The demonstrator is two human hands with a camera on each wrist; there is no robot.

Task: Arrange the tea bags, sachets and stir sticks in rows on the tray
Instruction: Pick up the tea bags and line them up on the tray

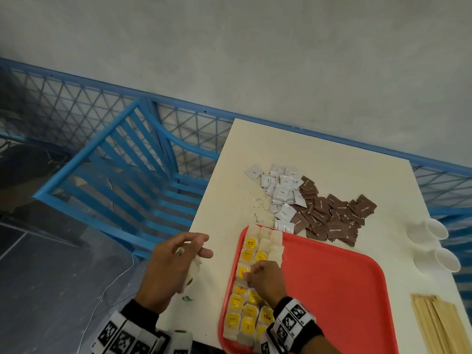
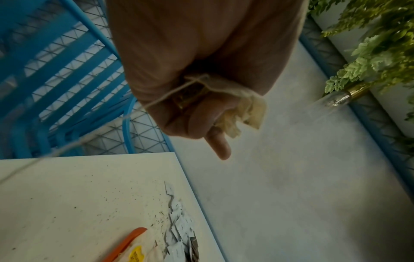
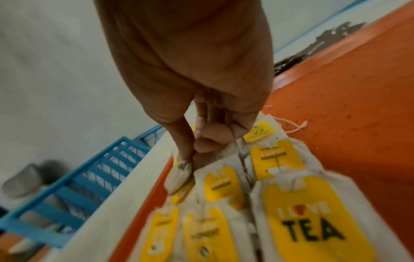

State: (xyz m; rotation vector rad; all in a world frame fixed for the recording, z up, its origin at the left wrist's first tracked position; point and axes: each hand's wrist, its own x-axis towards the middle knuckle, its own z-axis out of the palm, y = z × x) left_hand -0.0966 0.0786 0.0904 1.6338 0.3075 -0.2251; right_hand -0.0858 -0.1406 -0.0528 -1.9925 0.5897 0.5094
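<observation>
The right hand (image 1: 265,278) pinches a yellow-tagged paper tea bag (image 1: 242,272) into the rows on the red plastic tray (image 1: 332,290); the left hand (image 1: 169,261) clutches spare tea bags (image 1: 192,270) beside it. Next, probably feeding another across.

Tea bags (image 1: 249,290) with yellow tags lie flat in three close rows along the red tray's (image 1: 332,290) left side, under and around the right hand (image 1: 265,279), whose fingertips pinch one. The left hand (image 1: 168,267), left of the tray, grips several crumpled tea bags (image 2: 241,113). White sachets (image 1: 281,195) and brown sachets (image 1: 332,215) lie heaped beyond both hands. Wooden stir sticks (image 1: 436,325) lie bundled right of the right hand.
</observation>
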